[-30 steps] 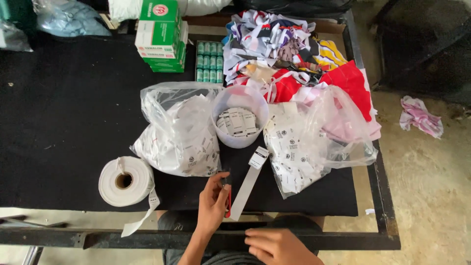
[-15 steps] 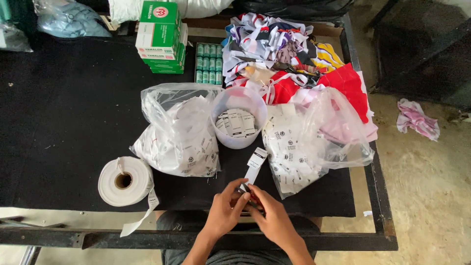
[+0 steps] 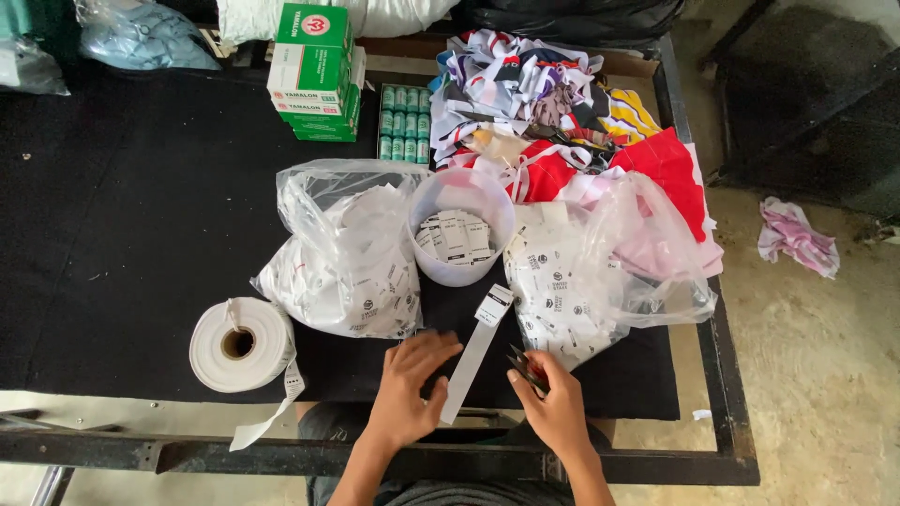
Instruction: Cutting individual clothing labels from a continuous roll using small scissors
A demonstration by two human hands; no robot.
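A wide worktop [image 3: 122, 234] covered in black cloth fills most of the view, resting on a dark metal frame [image 3: 731, 412] whose front rail runs along the bottom edge and whose right rail runs up the side. To the right of the frame lies a bare, pale concrete floor [image 3: 825, 375], dusty and mottled, with a crumpled pink-and-white rag [image 3: 797, 236] lying on it. Further back on the right stands a dark metal stand or rack [image 3: 806, 103], only partly in view. Behind the worktop, along the top edge, sit a white sack [image 3: 375, 14] and a black plastic bag [image 3: 581, 14]. The light is soft, even daylight with no hard shadows.
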